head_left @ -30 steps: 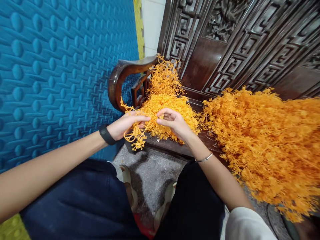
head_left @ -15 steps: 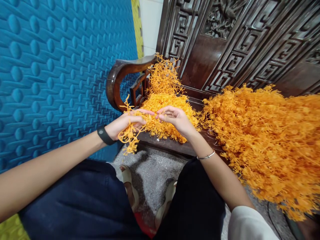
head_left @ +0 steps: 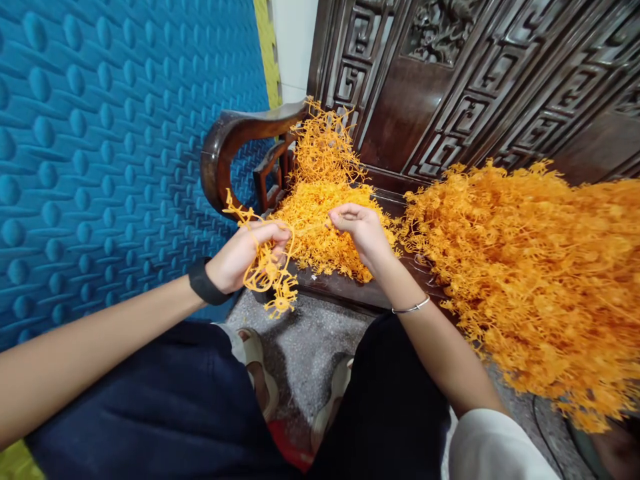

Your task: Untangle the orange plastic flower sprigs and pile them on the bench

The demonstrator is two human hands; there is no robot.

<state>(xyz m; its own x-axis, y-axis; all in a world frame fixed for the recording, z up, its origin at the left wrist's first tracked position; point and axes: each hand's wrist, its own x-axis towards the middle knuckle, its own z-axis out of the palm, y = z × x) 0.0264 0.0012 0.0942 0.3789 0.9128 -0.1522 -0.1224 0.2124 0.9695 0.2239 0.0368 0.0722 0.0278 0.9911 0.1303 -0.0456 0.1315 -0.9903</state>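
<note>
My left hand (head_left: 239, 259) is closed around a small tangle of orange plastic flower stems (head_left: 281, 300), whose thin looped ends and star-like tips stick out above and hang below the fingers. To the right of it, my right hand (head_left: 367, 235) is held in a pinch. What sits between those fingertips is too small to make out against the orange behind. Both hands are over the near side of a heap of similar orange plastic pieces (head_left: 325, 193), which lies on the seat of a dark wooden bench (head_left: 345, 291).
A far larger mass of orange plastic flower pieces (head_left: 530, 280) spreads along the right. The bench has a curved armrest (head_left: 215, 157) and a carved back (head_left: 400, 117). Blue textured matting (head_left: 100, 167) covers the left side. Black cables (head_left: 543, 427) run at lower right.
My hands have drawn apart from fingertips nearly meeting: the right has moved right, the left slightly left. My left fingers have curled in more around the orange stems.
</note>
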